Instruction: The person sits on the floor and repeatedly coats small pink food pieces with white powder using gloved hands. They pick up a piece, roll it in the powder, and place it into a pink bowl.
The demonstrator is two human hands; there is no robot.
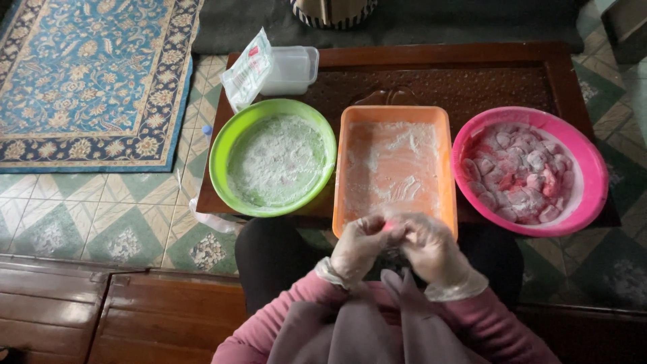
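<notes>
Between the left hand (pixel 362 246) and right hand (pixel 430 249), both pinched shut, sits a pink piece (pixel 389 228)

The room is softly and evenly lit, rather dim, with a cool daylight cast. The blue carpet (pixel 87 74) and tiled floor (pixel 101 216) on the left look brightest. Shadows are faint; a soft one lies under the table (pixel 472 67) edge, and the lower corners sink into darkness. No hard glare, only a dull sheen on the clear plastic box (pixel 293 67). The hands (pixel 397 246) are slightly soft. Straight edges bow outward a little toward the borders.
</notes>
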